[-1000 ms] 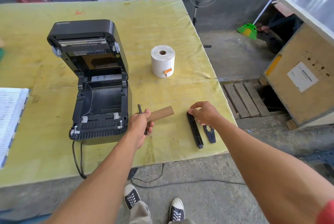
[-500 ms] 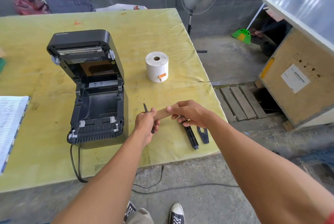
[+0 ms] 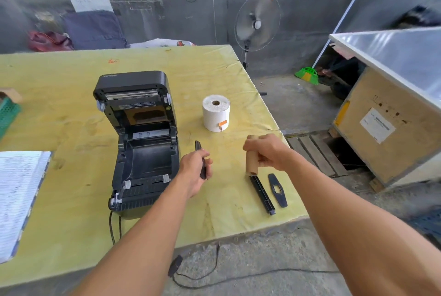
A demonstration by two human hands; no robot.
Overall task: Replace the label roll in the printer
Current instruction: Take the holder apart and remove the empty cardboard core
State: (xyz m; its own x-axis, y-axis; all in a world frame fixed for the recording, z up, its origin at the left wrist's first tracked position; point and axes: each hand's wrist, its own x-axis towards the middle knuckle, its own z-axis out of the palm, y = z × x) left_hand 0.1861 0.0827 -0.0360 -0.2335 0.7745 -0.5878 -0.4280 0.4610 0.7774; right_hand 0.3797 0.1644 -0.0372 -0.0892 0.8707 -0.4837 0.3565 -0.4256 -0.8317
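The black label printer (image 3: 143,143) stands on the yellow table (image 3: 71,81) with its lid up and its roll bay empty. A full white label roll (image 3: 216,113) with an orange tab stands upright to its right. My right hand (image 3: 267,152) grips an empty brown cardboard core (image 3: 252,164), held nearly upright just above the table. My left hand (image 3: 194,171) holds a flat black plastic part (image 3: 200,152) beside the printer. A black spindle bar (image 3: 262,194) and a black flat guide piece (image 3: 277,189) lie on the table below my right hand.
A lined notebook (image 3: 19,200) lies at the left edge, with a green basket (image 3: 7,114) behind it. The printer's cable (image 3: 114,229) hangs over the near table edge. A standing fan (image 3: 256,22) and a plywood crate (image 3: 391,126) stand to the right, off the table.
The cardboard core passed from my left hand to my right hand, which pulled it off to the right and turned it upright. My left hand kept the black part.
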